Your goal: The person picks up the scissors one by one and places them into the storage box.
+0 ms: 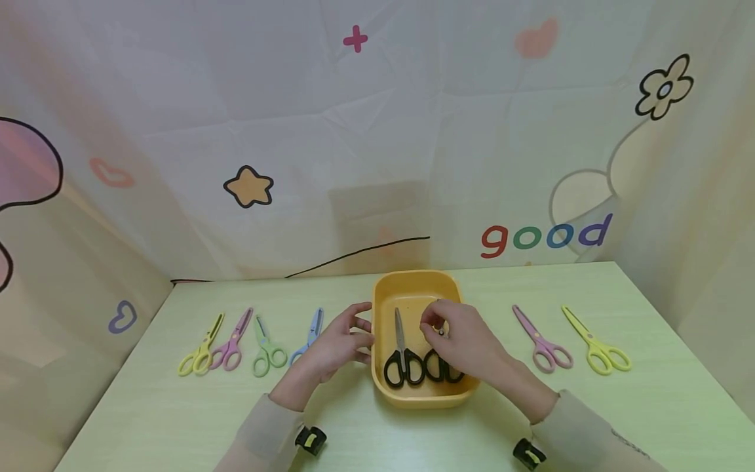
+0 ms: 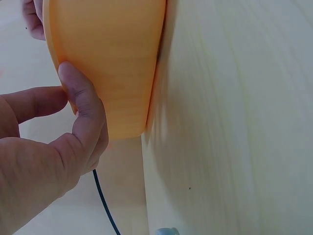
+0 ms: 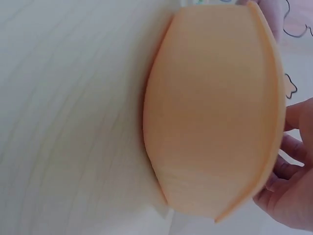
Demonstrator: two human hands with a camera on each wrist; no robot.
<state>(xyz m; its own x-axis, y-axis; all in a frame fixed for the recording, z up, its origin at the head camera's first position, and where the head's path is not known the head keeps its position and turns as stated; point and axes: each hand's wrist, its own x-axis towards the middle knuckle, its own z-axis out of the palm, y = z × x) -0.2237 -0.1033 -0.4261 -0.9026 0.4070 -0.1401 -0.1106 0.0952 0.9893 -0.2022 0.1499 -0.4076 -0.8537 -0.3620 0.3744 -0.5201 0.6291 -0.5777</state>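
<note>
A yellow tray [image 1: 415, 288] stands on the table. Inside lie black-handled scissors [image 1: 404, 368] with the blades pointing away, beside second black-handled scissors [image 1: 435, 367] partly covered by my right hand [image 1: 466, 334]. That hand hovers over the tray with bent fingers, thumb and forefinger close together. Whether it grips the second scissors I cannot tell; the right wrist view shows its fingers [image 3: 288, 147] beyond the rim. My left hand [image 1: 333, 344] reaches to the tray's left side. In the left wrist view, its loosely bent fingers [image 2: 83, 98] touch the outer wall by the rim.
At left lie yellow scissors [image 1: 203, 357], purple scissors [image 1: 230, 347], green scissors [image 1: 267, 351] and blue scissors [image 1: 312, 331], the last partly behind my left hand. Purple scissors [image 1: 539, 344] and yellow scissors [image 1: 598, 347] lie right. A printed curtain [image 1: 295, 131] hangs behind the table.
</note>
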